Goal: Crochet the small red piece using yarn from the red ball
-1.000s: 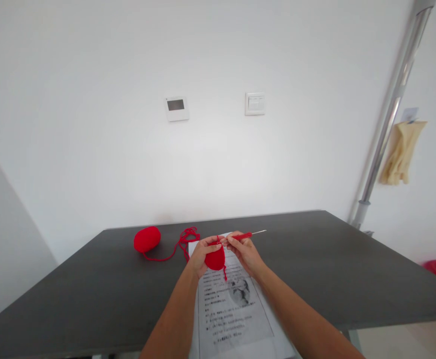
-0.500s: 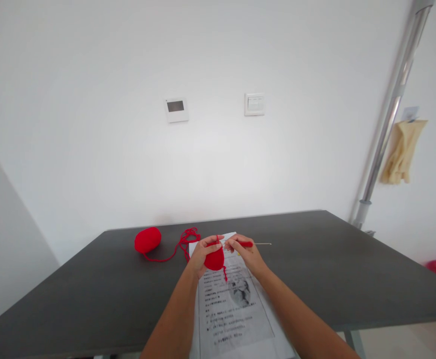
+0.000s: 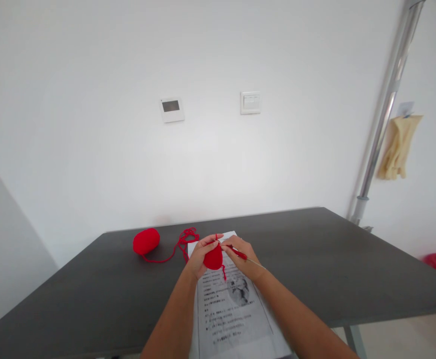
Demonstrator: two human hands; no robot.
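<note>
Hook [image 3: 239,254] sits pen-style in right hand [image 3: 248,252], thumb and fingers closed on its red handle. Long axis slants: working end upper left at the work, thin metal back end lower right, passing across the hand toward the wrist.

Red crocheted piece [image 3: 213,258] is up in left hand [image 3: 202,253], thumb and fingers closed on its upper left side, index stretched out with a strand of yarn over it. Rounded bottom hangs down, short yarn tail [image 3: 224,272] dropping from the lower right side.

Key relation: piece lies just left of the right fingertips, hook's working end at its upper right edge, right beside the left thumb. Left hand is nearer, it's on the piece. Can't tell if the tip is inside a stitch or only touching; too small, fingers in the way.

Both hands are over the printed sheet [image 3: 236,321], closer to the table's [image 3: 296,259] far edge than its near one, roughly midway between the far corners. Sheet runs in from the near edge. Yarn ball [image 3: 146,241] is by the far edge, toward the far left corner; loose yarn [image 3: 190,233] bunches between ball and left hand.
</note>
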